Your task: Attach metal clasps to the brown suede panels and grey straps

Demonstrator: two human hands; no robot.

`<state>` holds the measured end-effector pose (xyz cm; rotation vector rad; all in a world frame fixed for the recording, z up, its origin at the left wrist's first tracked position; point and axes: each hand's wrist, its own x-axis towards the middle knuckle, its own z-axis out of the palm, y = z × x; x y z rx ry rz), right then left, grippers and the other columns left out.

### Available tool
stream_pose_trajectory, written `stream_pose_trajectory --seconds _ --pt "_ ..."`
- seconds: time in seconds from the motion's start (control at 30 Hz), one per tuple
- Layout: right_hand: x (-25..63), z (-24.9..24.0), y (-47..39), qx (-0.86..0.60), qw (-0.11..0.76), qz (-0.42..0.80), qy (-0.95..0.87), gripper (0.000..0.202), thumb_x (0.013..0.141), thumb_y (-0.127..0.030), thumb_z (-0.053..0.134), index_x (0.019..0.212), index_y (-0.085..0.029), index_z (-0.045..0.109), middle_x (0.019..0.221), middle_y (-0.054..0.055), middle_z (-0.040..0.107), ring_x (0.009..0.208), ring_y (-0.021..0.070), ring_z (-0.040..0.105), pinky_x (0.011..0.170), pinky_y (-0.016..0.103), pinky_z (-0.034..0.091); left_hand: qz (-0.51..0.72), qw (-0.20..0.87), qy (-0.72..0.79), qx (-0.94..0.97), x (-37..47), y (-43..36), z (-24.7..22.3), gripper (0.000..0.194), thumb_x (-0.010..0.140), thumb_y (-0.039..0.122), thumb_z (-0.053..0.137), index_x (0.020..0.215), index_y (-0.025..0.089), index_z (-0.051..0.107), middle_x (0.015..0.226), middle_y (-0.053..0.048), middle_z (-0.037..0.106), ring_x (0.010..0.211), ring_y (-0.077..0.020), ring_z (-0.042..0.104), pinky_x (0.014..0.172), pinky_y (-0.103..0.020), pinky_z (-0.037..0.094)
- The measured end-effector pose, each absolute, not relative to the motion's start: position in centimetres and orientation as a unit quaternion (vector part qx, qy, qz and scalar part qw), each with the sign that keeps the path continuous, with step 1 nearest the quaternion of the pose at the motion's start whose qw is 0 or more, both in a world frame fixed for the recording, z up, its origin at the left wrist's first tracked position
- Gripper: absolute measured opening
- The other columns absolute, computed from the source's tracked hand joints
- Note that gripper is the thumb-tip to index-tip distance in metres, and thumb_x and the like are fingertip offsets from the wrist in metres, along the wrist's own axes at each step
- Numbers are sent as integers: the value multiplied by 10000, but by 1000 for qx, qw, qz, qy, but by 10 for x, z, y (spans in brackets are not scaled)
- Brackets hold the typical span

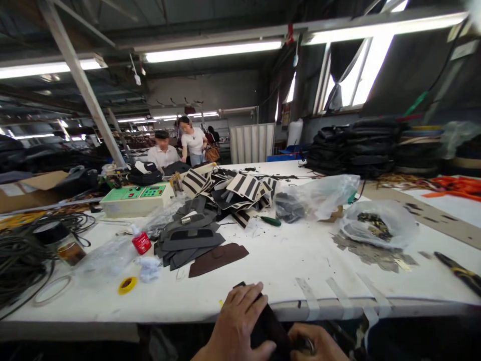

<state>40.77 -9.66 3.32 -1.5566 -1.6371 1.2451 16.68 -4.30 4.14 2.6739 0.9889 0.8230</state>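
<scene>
At the table's front edge, my left hand (240, 318) lies across a black flat piece of material (268, 326), fingers over its top and thumb on the near side, gripping it. Low in the view, my right hand (317, 342) is closed beside the piece's lower right side. Its fingers curl around something dark with a shiny curved metal edge, too hidden to name. Beyond my left hand lie a brown flap-shaped piece (218, 258) and a stack of dark grey flap pieces (191, 240).
The white table (270, 260) holds striped pieces (246, 188), a green-handled tool (270, 220), a plastic bag of metal parts (376, 225), pliers (458, 273), yellow tape (127, 286), a red bottle (141, 241) and a control box (137, 200). Two people (193, 143) are behind it.
</scene>
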Motion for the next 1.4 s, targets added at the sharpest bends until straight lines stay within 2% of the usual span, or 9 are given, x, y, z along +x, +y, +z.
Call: stream_pose_trajectory --seconds 0.1,0.23,0.3,0.4,0.47,0.57,0.87,1.23,1.4 --pt "425 86 -94 -524 168 477 -685 107 634 -131 580 670 -164 674 607 -48 527 575 94 442 503 203 288 256 171 347 886 168 -60 51 621 777 366 794 1367 221 665 1375 -129 704 1251 -350 636 1156 -554 406" --pt "426 122 -73 -476 70 505 -716 164 631 -84 605 691 -186 719 592 -48 585 531 96 469 436 191 291 177 443 386 790 171 -74 39 186 852 344 709 947 203 784 861 -34 776 800 -223 693 744 -322 495" --pt "425 125 -55 -467 106 468 -743 147 686 -105 647 727 -195 756 609 -38 628 548 108 514 475 202 353 199 569 424 676 173 -78 28 219 842 394 736 830 177 758 764 -15 729 710 -185 637 629 -272 422" --pt "426 124 -31 -521 304 323 -729 78 807 -256 737 776 -191 767 672 -13 670 609 121 562 577 231 423 277 671 478 495 180 -82 10 368 750 500 825 750 158 692 647 7 653 607 -153 558 569 -252 376" --pt "428 124 -22 -554 442 270 -652 207 856 -368 766 770 -183 728 646 -14 631 589 114 529 557 233 406 308 688 504 421 189 -86 -2 436 751 574 811 754 170 646 618 20 629 567 -143 541 560 -251 391" --pt "423 120 -19 -519 573 357 -524 324 906 -455 752 749 -197 633 574 -44 548 492 100 458 466 227 365 346 696 524 348 206 -89 -15 474 785 641 757 802 193 602 650 21 647 578 -153 574 583 -264 448" --pt "372 67 -8 -379 684 516 -350 390 924 -397 747 678 -207 513 551 -63 503 444 89 456 429 216 386 406 701 506 299 235 -73 -27 492 807 650 762 864 167 692 764 -24 697 693 -172 616 668 -268 474" --pt "344 37 -8 -407 633 482 -448 384 962 -377 669 670 -227 472 549 -55 483 472 106 425 468 251 359 394 694 509 322 233 -65 -26 523 828 670 721 785 150 692 722 -37 671 683 -180 583 636 -265 433" --pt "342 48 -18 -416 528 373 -640 369 925 -346 668 624 -226 492 592 -19 528 556 135 487 580 302 401 405 699 482 337 230 -63 -15 470 830 622 708 857 154 736 880 -79 747 918 -263 656 822 -315 500"
